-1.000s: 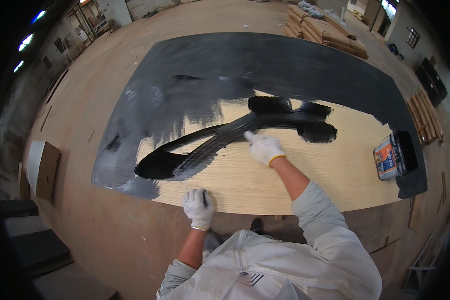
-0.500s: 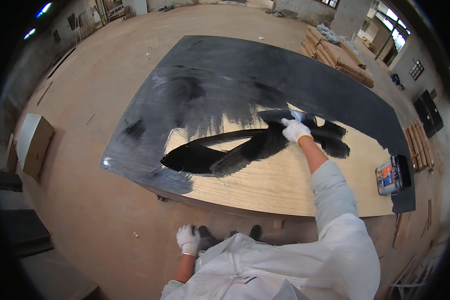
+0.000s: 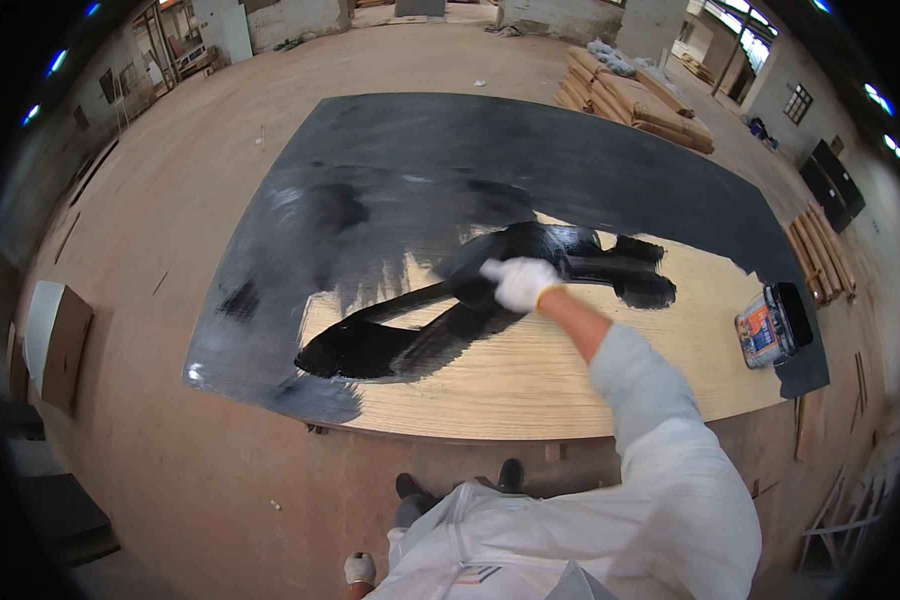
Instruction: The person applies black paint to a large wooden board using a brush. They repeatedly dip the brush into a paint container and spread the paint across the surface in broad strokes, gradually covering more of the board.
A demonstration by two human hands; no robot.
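A large flat board (image 3: 530,400) with pale wood grain lies in front of me, much of it coated black. My right hand (image 3: 523,283), in a white glove, reaches over the middle, its fingers closed at the wet black paint (image 3: 370,345). Motion blur and the glove hide whatever those fingers hold. Glossy strokes run from the board's left part past my hand to the right. My left hand (image 3: 360,568), also gloved, hangs low by my side, away from the board; its fingers are too foreshortened to read.
An open square paint tub (image 3: 767,328) with a coloured label stands on the board's right end. Behind lie stacked wrapped packages (image 3: 635,100); more long brown bundles (image 3: 818,255) are at the right. A pale box (image 3: 58,345) sits on the floor at left.
My right hand has swept left and slightly nearer across the paint. My left hand has dropped toward the lower edge. The whole view has shifted slightly.
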